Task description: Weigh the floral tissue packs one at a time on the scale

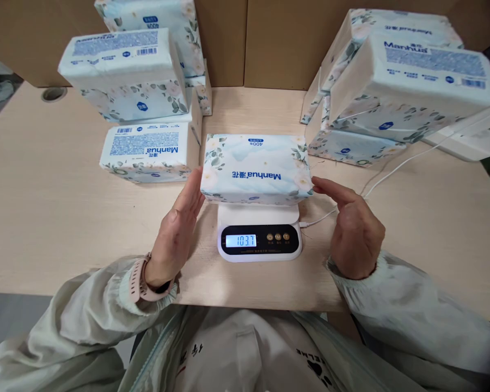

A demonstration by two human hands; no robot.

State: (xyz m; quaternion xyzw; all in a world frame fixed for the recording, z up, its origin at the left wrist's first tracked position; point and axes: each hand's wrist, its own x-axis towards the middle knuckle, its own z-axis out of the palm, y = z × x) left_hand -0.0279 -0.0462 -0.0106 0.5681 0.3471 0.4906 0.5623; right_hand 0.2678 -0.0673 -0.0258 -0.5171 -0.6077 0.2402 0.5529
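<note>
A white floral tissue pack (255, 158) marked Manhua lies flat on a small white digital scale (259, 215), overhanging its plate on both sides. The lit display (240, 240) appears to read 103.7. My left hand (175, 228) is held flat along the pack's left end, fingers straight, very close to it or touching. At the right end, my right hand (353, 228) points its index finger at the pack's lower corner, near or touching, with the other fingers partly bent. Neither hand grips anything.
Stacked tissue packs stand at the left (124, 76) and right (424, 81) of the wooden table (65, 228). A cardboard wall (277, 43) rises behind. From the scale a white cable (400, 163) runs right. A round cable hole (54, 95) lies at far left.
</note>
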